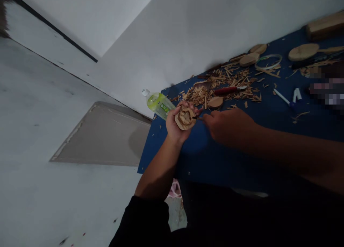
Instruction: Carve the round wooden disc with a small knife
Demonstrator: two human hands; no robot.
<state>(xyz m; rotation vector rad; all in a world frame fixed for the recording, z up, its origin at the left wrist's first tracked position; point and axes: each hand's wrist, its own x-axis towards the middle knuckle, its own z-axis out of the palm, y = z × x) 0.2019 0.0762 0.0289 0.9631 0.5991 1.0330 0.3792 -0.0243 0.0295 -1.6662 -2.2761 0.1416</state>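
In my left hand [176, 127] lies a small round piece of wood [186, 119] with a rough hollow cut into its upper face; fingers and thumb wrap around its sides. My right hand [227, 125] is closed around a slim carving tool [198, 118], most of it hidden by the fist. The tool's dark end meets the right rim of the wood. Behind my left hand is a clear bottle with a green label [159, 103]. Just beyond both hands, a small rounded wood piece [215, 102] rests by the shavings.
Wood shavings [200, 95] cover part of the blue table [204, 146]. A red-handled knife [228, 90] lies among them. Farther right are wooden discs [249, 59], a roll of tape [268, 62], a paddle-shaped wood piece [303, 52], a white pen [281, 96] and a wood block [325, 27].
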